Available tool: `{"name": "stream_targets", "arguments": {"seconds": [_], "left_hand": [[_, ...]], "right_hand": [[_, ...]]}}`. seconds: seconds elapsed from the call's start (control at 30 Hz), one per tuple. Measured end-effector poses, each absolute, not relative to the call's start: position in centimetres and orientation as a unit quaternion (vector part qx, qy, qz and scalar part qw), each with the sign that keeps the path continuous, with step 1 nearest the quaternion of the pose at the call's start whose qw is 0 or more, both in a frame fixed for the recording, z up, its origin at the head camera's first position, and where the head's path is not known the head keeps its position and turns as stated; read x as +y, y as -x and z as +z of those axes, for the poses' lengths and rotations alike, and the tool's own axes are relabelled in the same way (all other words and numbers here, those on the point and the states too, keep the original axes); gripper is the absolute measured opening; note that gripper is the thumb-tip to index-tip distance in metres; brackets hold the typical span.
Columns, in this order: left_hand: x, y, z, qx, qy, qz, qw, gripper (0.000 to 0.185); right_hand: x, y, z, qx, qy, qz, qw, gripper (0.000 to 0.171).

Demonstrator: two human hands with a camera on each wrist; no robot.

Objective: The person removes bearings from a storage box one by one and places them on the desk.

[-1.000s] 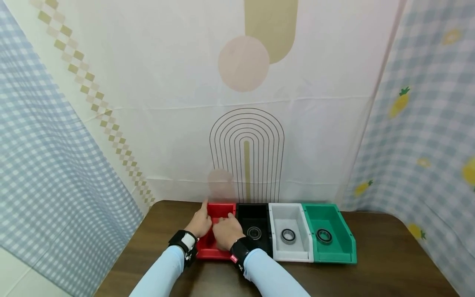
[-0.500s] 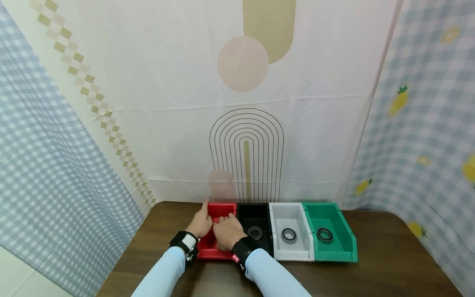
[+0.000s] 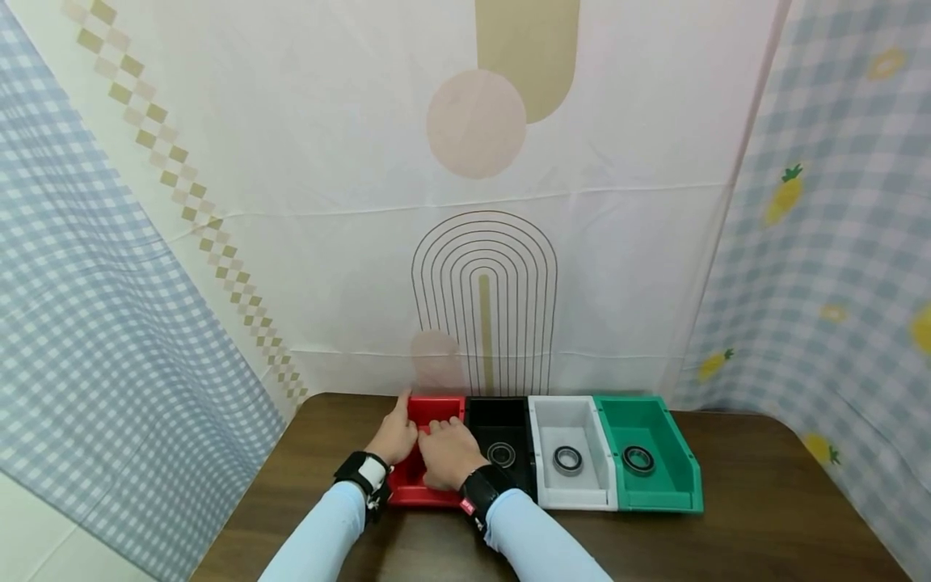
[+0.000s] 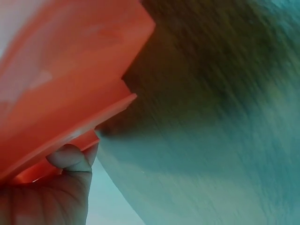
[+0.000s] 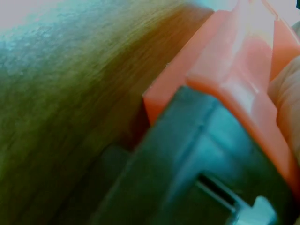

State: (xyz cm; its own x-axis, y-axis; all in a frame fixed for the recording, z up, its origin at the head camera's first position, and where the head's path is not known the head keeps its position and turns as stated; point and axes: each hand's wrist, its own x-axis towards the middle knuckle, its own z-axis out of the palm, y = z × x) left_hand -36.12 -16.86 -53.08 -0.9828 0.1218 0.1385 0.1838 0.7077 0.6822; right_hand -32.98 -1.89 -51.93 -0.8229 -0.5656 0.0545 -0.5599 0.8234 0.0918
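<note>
The left hand (image 3: 393, 436) pinches the side wall of the red bin (image 3: 440, 411) at its nine o'clock, with index finger stretched toward twelve. The right hand (image 3: 448, 454) lies over the same bin toward three o'clock, its fingers bent; whether they are clamped on something, I cannot tell.

The left wrist view shows the thumb (image 4: 70, 157) just under the bin's rim, which the head view hides. The right wrist view shows red wall and, beside it, a dark slotted piece (image 5: 201, 140), hard to identify. Only the head view gives the whole row.

The bins are of smooth, slightly shiny plastic, oblong in shape; the table (image 3: 756, 485) is brown with wood grain.

From the red bin toward three o'clock stand the black bin (image 3: 498, 411), the white bin (image 3: 562, 412) and the green bin (image 3: 627, 411), side by side. Each of these three contains one ring-shaped bearing (image 3: 557, 462), lying flat. In the red bin, the hands cover much of the floor. Toward twelve hangs a white printed cloth (image 3: 618, 283).
</note>
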Motion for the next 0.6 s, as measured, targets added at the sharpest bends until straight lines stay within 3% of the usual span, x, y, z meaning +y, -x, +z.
{"name": "stream_targets", "arguments": {"seconds": [0.6], "left_hand": [[-17.09,36.25,-53.43,-0.915,0.058,-0.397,0.046,0.065]], "right_hand": [[-0.92,32.73,-52.14,-0.943,-0.325,0.027,0.069,0.044]]}}
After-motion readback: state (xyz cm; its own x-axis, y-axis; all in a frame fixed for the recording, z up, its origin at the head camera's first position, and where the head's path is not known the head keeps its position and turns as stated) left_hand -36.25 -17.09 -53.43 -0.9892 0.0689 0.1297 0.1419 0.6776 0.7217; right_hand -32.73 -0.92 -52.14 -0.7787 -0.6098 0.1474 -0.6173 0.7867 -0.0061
